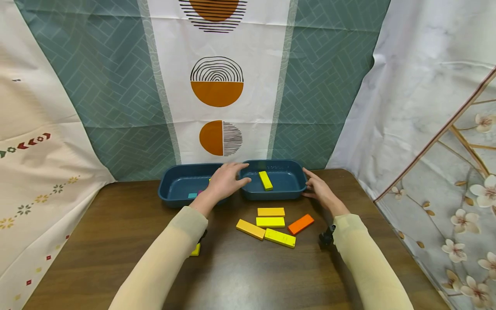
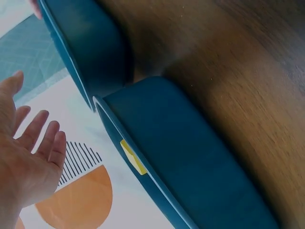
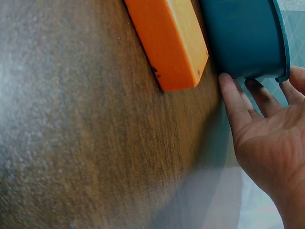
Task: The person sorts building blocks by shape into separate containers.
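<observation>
Two dark blue bins stand side by side at the back of the table. My left hand hovers over the inner end of the left bin; its fingers look relaxed with nothing in them in the left wrist view. At the outer end of the right bin, my right hand rests fairly straight fingertips against the wall. A yellow block lies inside the right bin. Teal and purple pieces show in the left bin, partly hidden by my left hand, along with a bit of yellow.
In front of the right bin lie two light-orange blocks, two yellow blocks and an orange block. Another yellow block is partly hidden by my left sleeve. Patterned cloth hangs behind the table.
</observation>
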Demonstrator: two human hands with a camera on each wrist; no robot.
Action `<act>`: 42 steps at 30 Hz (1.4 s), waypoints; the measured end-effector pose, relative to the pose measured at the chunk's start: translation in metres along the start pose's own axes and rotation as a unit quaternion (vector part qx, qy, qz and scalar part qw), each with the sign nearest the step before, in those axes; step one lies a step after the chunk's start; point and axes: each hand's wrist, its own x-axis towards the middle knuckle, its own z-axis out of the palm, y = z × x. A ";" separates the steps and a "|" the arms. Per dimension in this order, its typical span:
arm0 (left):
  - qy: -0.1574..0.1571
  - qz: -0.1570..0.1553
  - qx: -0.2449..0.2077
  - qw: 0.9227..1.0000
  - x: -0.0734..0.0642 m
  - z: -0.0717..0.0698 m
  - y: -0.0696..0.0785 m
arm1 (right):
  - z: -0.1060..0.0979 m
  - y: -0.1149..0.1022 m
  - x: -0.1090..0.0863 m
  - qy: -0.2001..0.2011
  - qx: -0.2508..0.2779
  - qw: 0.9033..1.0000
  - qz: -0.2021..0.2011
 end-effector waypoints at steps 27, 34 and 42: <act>0.008 0.072 -0.029 0.997 -0.033 -0.036 0.002 | 0.000 0.000 -0.001 -0.005 -0.004 1.000 -0.003; 0.022 0.083 -0.034 0.996 -0.047 -0.047 -0.002 | 0.000 -0.001 -0.003 -0.005 -0.012 1.000 -0.008; 0.025 0.087 -0.036 0.995 -0.063 -0.055 -0.008 | 0.000 0.000 -0.002 -0.006 -0.006 1.000 -0.009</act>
